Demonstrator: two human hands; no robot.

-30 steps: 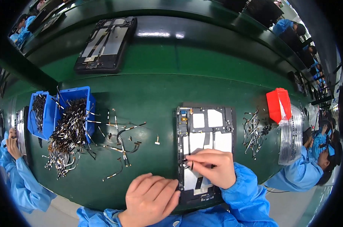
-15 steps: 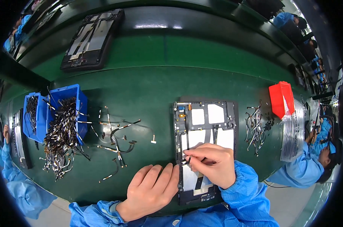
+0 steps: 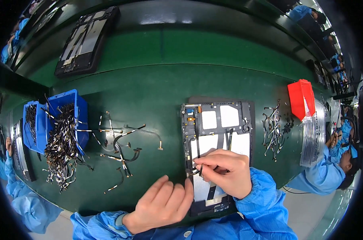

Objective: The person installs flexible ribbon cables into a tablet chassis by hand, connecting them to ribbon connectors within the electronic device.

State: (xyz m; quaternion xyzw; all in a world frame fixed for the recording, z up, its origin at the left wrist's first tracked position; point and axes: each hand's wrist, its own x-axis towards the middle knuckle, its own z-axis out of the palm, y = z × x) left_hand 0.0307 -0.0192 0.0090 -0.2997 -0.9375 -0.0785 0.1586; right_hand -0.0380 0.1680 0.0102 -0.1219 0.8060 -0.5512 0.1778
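Note:
An opened tablet-like device (image 3: pixel 224 109) lies on the green bench in front of me, with a black frame, silver panels and dark flat cables. My right hand (image 3: pixel 228 173) is over its left middle, thumb and forefinger pinched on a short black cable (image 3: pixel 201 170). The cable's far end is at the device's left edge; its exact seating is too small to make out. Beside the lower left edge rests my left hand (image 3: pixel 162 206), fingers loosely bent and a little apart, with nothing visible in it. Its thumb is close to the device's edge.
Blue bins (image 3: pixel 72 100) overflow with short cables (image 3: pixel 63 152) at the left. Loose cables (image 3: pixel 123 150) lie between them and the device. On the right are more cables (image 3: pixel 272 130), a red bin (image 3: pixel 300 99) and clear plastic trays (image 3: pixel 312 138). Another device (image 3: pixel 83 40) stands behind.
My left hand's fingers have shifted and bent slightly away from the device's edge. My right hand keeps its pinch on the cable, nearly in place. The whole view has shifted a little.

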